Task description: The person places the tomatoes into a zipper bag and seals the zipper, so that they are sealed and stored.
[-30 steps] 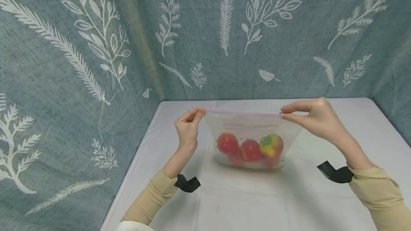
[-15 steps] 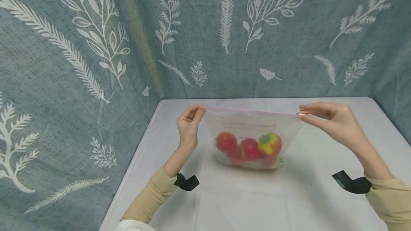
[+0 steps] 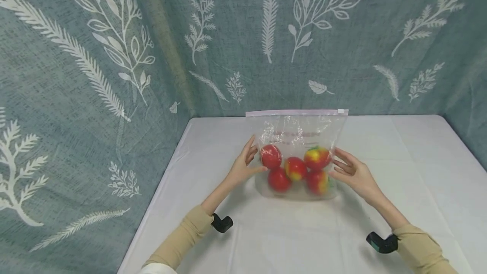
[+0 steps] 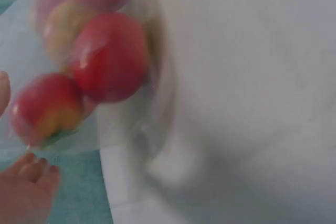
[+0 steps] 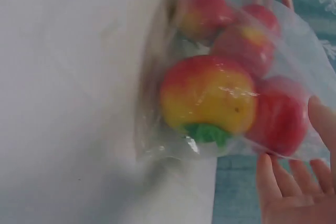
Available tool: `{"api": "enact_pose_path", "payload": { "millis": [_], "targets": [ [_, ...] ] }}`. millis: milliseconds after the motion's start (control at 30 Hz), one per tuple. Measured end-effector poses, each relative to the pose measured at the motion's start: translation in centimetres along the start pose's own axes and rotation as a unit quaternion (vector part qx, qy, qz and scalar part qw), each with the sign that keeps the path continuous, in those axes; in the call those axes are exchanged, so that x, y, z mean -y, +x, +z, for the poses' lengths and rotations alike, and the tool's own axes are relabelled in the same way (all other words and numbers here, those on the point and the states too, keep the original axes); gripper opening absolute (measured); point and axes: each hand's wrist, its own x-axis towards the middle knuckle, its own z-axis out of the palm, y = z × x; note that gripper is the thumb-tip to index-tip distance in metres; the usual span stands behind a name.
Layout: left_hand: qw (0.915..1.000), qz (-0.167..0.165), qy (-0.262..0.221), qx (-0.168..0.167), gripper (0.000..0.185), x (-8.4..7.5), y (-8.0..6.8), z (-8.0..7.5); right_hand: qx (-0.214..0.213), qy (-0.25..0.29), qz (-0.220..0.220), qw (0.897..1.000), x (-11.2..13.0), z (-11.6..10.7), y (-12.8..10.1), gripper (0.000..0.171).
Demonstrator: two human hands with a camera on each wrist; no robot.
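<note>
A clear zip-top slider bag (image 3: 300, 132) stands on the table, its pink-edged top (image 3: 289, 112) uppermost and a white slider (image 3: 343, 111) at the right end. Several red and yellow round fruits (image 3: 295, 168) with some green leaves lie inside it. My left hand (image 3: 243, 166) is at the bag's left side, thumb and fingers spread apart. On the other side, my right hand (image 3: 351, 172) has loosely extended fingers at the bag's edge. In the right wrist view its fingertips meet the plastic near a red fruit (image 5: 278, 116). Whether the left fingertips touch the bag is unclear.
A white cloth covers the table (image 3: 281, 236). Behind and to the left hangs a blue-green curtain (image 3: 236, 45) with white leaf prints. A dark wrist camera (image 3: 222, 223) sits at the left cuff, another wrist camera (image 3: 382, 243) at the right.
Both hands have let go of the bag's top corners and moved down to its sides. The right hand came back left. The bag's top now stands higher and the fruits have shifted.
</note>
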Motion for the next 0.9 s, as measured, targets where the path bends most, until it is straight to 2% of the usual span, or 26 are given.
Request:
{"api": "enact_pose_path", "payload": {
  "millis": [67,267,333,400,467,567,700,767,900],
  "targets": [
    [0.9998,0.000,0.018,-0.001,0.102,-0.3,-0.2,0.7,-0.019,-0.006,-0.009,1.000,-0.3,0.6,0.2,0.071],
    [0.9992,0.020,0.024,-0.027,0.090,-3.9,-1.7,2.1,-0.064,-0.050,-0.023,0.996,0.4,1.8,-0.3,0.069],
    [0.9985,0.029,0.036,-0.030,0.088,-4.6,-2.2,2.2,-0.077,-0.074,-0.026,0.994,1.2,1.8,-1.0,0.069],
    [0.9985,0.024,0.042,-0.026,0.088,-5.0,-2.6,2.3,-0.084,-0.101,-0.024,0.991,2.1,1.5,-1.9,0.068],
    [0.9989,0.003,0.044,-0.013,0.090,-5.2,-2.8,2.3,-0.078,-0.123,-0.005,0.989,3.0,0.9,-2.8,0.068],
    [0.9976,-0.056,0.034,0.023,0.089,-4.9,-2.9,2.5,-0.041,-0.134,0.050,0.989,3.5,0.1,-3.6,0.067],
    [0.9875,-0.136,0.047,0.065,0.087,-3.0,-3.1,3.4,0.028,-0.110,0.135,0.984,2.1,0.1,-3.7,0.070],
    [0.9837,-0.155,0.059,0.071,0.085,-2.0,-3.2,3.9,0.043,-0.094,0.165,0.981,1.0,0.4,-3.7,0.070],
    [0.9821,-0.158,0.066,0.079,0.083,-1.0,-3.2,4.3,0.045,-0.088,0.186,0.978,-0.4,0.6,-3.9,0.068]
  ]
}}
